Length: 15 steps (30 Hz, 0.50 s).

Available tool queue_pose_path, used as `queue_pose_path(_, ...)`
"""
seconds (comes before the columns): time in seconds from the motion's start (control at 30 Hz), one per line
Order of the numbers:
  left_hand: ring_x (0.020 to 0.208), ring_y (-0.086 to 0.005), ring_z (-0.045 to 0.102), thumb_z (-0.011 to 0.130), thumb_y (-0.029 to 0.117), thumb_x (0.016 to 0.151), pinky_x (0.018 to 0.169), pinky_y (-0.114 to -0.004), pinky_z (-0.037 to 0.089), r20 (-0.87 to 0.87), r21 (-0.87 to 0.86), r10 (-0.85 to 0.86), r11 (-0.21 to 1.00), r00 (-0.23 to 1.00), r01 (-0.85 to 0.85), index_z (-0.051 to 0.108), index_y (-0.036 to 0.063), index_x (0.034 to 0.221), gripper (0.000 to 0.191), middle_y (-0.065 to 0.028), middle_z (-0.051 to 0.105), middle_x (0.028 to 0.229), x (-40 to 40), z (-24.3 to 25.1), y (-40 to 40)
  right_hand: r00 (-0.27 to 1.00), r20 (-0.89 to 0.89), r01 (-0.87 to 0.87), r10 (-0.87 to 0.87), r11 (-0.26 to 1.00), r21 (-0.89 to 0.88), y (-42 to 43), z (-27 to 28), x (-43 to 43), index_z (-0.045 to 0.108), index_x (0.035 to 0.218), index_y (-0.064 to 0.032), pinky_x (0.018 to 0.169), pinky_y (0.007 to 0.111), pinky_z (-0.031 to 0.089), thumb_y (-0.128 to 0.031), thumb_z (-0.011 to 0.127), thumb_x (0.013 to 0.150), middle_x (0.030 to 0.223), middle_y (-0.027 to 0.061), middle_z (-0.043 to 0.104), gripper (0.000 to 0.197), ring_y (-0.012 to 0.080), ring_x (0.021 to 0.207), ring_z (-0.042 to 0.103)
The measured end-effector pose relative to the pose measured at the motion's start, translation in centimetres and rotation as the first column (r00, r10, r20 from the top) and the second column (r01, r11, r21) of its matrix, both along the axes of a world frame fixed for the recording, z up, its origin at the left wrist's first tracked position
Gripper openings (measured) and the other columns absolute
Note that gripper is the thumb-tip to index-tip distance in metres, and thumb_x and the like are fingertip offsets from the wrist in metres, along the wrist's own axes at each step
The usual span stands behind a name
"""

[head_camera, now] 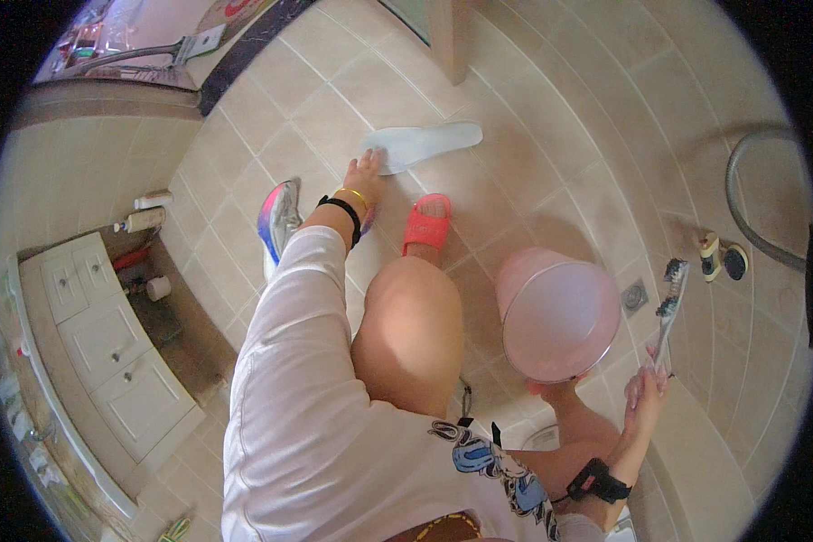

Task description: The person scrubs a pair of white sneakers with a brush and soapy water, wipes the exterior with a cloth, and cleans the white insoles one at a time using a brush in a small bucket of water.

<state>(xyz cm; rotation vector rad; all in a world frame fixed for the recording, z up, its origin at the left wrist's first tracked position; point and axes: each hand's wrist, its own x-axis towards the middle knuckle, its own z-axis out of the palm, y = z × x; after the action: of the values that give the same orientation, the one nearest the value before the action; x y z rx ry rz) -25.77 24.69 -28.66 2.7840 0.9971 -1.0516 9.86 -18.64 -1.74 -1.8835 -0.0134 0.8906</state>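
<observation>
My left hand (364, 177) reaches forward over the tiled floor, its fingertips at the wide end of a pale shoe insole (430, 141) that lies flat. Whether the fingers press on the insole or grip its edge is unclear. A sneaker (282, 220) in grey, pink and blue stands left of my forearm; part of another shoe shows behind my wrist. At the right, my right hand (647, 387) is closed around the handle of a brush (669, 305), whose dark-tipped bristles point up and left. Between my legs and the wall stands a pink bucket (561, 315).
A floor drain (635, 297) lies right of the bucket. A grey hose (742, 196) and a wall fitting (721, 257) are on the right wall. My foot wears a red slipper (427, 223). At left stand a white cabinet (112, 345) and bottles (146, 219). A door frame post (449, 40) rises ahead.
</observation>
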Motion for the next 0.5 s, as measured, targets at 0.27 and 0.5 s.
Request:
queue_pose_path(0.27, 0.134, -0.0234, 0.009, 0.038, 0.02, 0.086, 0.106, -0.045, 0.014, -0.012, 0.013, 0.13, 0.991, 0.991, -0.13, 0.035, 0.0074, 0.132, 0.048, -0.0068, 0.009, 0.146, 1.9, -4.2, -0.3, 0.994, -0.046, 0.108, -0.104, 0.99, 0.094, 0.5, 0.2, -0.4, 0.043, 0.118, 0.0018, 0.031, 0.017, 0.02, -0.013, 0.05, 0.087, 0.052, -0.0054, 0.034, 0.035, 0.0016, 0.035, 0.025)
queue_pose_path(0.5, 0.126, -0.0233, 0.03, 0.037, 0.02, 0.086, 0.105, -0.045, 0.019, 0.167, 0.03, 0.077, 0.996, 0.983, -0.083, 0.043, 0.0021, 0.123, 0.041, -0.0129, 0.033, 0.136, 1.3, -0.8, 1.7, 0.994, -0.077, 0.087, -0.08, 0.992, 0.094, 2.5, 1.3, -1.3, 0.041, 0.119, 0.0024, 0.031, 0.017, 0.02, -0.012, 0.048, 0.088, 0.053, -0.0045, 0.035, 0.035, 0.0016, 0.037, 0.026)
